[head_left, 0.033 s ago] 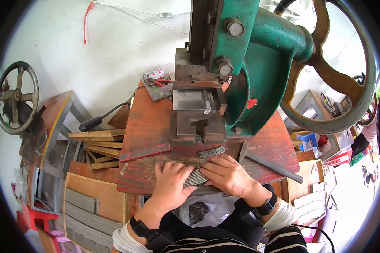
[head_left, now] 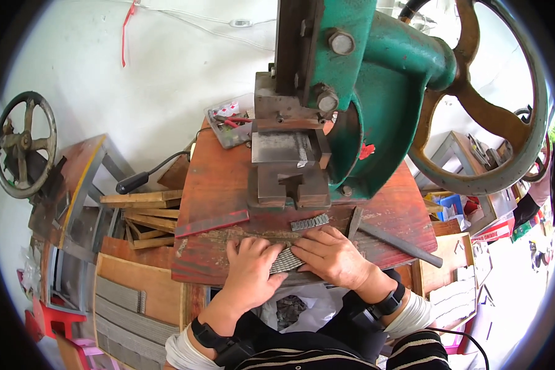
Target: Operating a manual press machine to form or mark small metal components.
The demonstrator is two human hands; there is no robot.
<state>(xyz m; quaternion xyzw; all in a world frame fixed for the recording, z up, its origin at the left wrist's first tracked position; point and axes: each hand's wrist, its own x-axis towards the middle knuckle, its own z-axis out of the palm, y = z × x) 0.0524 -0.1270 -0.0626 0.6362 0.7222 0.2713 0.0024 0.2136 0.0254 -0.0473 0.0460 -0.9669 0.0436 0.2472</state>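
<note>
Both my hands rest at the front edge of the red-brown wooden table [head_left: 209,185], closed around a bundle of ridged grey metal strips [head_left: 286,261]. My left hand [head_left: 253,269] grips its left end, with the thumb toward me. My right hand [head_left: 333,258] covers its right end with bent fingers. Much of the bundle is hidden under the fingers. Just beyond my right fingertips lies a short row of small grey metal pieces [head_left: 309,222]. A hammer lies to the right, its head [head_left: 355,222] near my right hand and its dark handle [head_left: 401,244] pointing right.
A green hand press [head_left: 388,117] with a large handwheel [head_left: 496,179] stands at the back. A flat red bar [head_left: 212,223] lies left on the table. A wooden tray [head_left: 139,265] of grey strips is at lower left; another tray [head_left: 445,260] is at right. A plastic bag [head_left: 317,308] hangs below the edge.
</note>
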